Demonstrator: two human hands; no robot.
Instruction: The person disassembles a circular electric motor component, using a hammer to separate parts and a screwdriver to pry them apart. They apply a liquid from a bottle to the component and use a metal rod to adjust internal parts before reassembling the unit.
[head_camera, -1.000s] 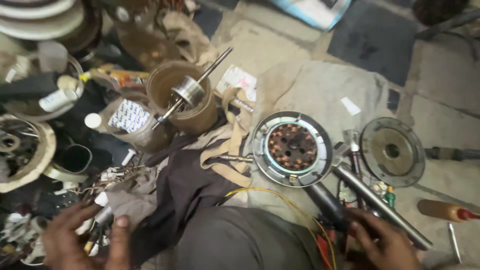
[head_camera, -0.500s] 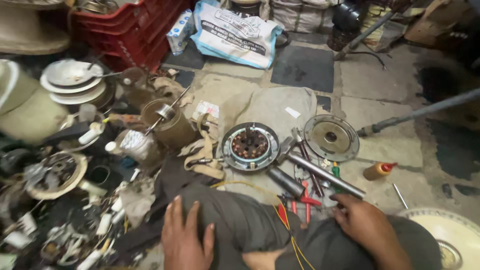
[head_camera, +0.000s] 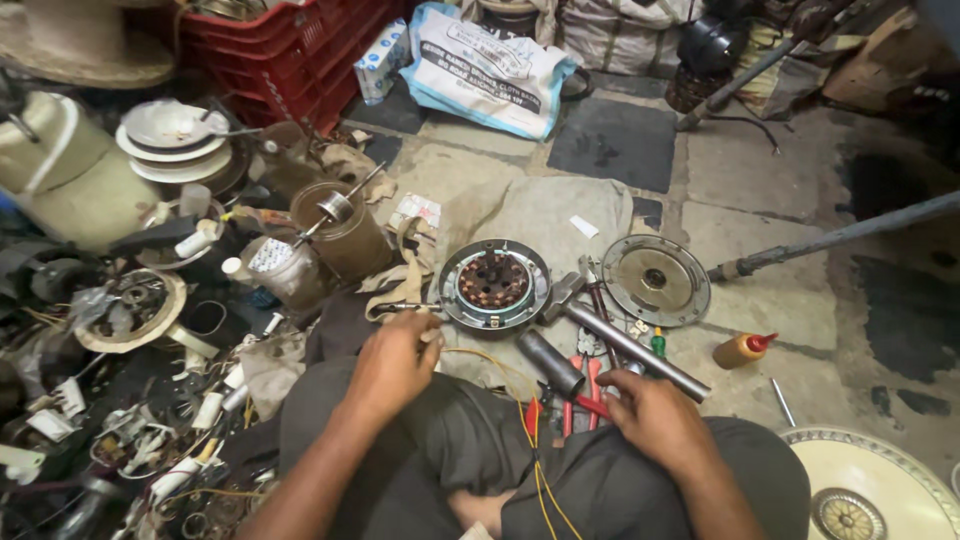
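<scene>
Left hand (head_camera: 393, 362) rose beside motor stator (head_camera: 493, 283).

Round fan motor (head_camera: 494, 283), copper windings exposed, flat on cloth; long steel pipe (head_camera: 632, 349) slants at four o'clock beside it.

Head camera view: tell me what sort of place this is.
Most likely a small floor-level repair workshop for fans or electric motors. An opened motor with copper windings lies on a cloth, a round metal cover plate beside it, and salvaged parts and wires are heaped at the left.

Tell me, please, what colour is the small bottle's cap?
Red, on the brown bottle; head view.
</scene>
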